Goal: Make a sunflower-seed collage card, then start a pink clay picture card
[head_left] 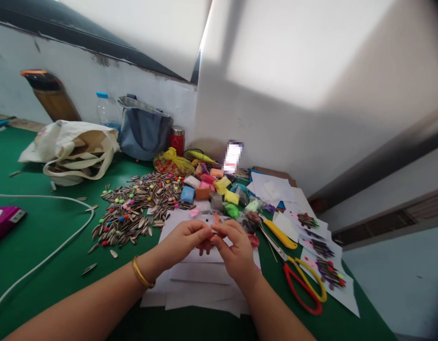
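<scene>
Left hand [188, 240] and right hand [237, 248] pinch a tiny, mostly hidden piece [214, 232] over white paper sheets [201, 273], apparently adjusting it, the next move likely needing gentle pressure.

On the green tabletop [60, 267], my camera shows me striped seeds [140, 203] strewn left of centre, white sheets [201, 275] near the middle, a canvas bag [62, 135] far left — and, to the right, scissors [284, 257] beside a yellow-handled tool [281, 233].
</scene>
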Demonstrator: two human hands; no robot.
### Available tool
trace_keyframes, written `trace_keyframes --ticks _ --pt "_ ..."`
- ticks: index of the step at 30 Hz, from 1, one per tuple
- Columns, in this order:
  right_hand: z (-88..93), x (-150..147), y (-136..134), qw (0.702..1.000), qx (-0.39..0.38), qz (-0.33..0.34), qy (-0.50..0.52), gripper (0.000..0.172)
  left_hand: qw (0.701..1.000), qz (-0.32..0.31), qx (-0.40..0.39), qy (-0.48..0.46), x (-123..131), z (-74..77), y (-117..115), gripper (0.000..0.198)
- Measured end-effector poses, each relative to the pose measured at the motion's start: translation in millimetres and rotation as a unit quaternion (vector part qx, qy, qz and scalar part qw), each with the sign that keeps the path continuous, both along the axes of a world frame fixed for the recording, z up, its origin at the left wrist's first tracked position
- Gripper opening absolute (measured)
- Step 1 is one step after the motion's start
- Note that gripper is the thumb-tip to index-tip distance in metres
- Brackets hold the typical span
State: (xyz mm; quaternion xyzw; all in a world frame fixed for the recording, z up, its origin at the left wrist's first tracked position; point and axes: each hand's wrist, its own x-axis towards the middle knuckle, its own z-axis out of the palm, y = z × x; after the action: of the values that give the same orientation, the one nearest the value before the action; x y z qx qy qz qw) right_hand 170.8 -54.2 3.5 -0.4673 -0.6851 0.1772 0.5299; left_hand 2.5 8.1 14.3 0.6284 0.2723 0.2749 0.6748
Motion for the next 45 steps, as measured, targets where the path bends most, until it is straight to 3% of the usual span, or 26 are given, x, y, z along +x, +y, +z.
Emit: trace_keyframes --ticks 9,15,21,26,34,39,42,45 --pt "3.1 -2.6 -1.1 0.999 0.005 -0.032 -0.007 0.009 0.999 0.009 0.038 0.0 3.1 -6.8 -2.4 0.042" --pt "4.7 -5.2 -0.3 1.0 -0.017 0.019 0.016 0.008 0.997 0.014 0.07 0.011 2.0 -6.8 -2.1 0.046" --pt "3.7 -1.0 -0.7 1.0 -0.002 -0.005 0.027 0.007 0.999 -0.019 0.016 -0.021 1.0 -3.0 -1.9 0.038" --pt "4.2 0.5 0.7 0.999 -0.021 0.028 0.027 0.017 0.999 -0.011 -0.025 -0.019 0.0 0.6 -2.4 0.04" --pt "-1.3 -5.0 2.2 0.996 -0.044 0.027 0.071 0.015 1.0 -0.012 -0.01 -0.006 0.3 -11.1 2.2 0.039" --pt "0.6 0.0 1.7 0.999 -0.035 0.023 0.018 0.015 0.999 -0.026 -0.011 -0.02 -2.1 -8.5 2.7 0.034" --pt "3.7 6.7 1.8 0.999 -0.028 0.0 0.02 0.022 0.999 0.03 -0.03 -0.018 -4.7 -4.9 5.7 0.034" --pt "4.9 14.0 3.8 0.993 -0.025 -0.09 0.069 0.023 0.992 0.094 -0.074 -0.048 -6.2 -3.7 10.9 0.028"
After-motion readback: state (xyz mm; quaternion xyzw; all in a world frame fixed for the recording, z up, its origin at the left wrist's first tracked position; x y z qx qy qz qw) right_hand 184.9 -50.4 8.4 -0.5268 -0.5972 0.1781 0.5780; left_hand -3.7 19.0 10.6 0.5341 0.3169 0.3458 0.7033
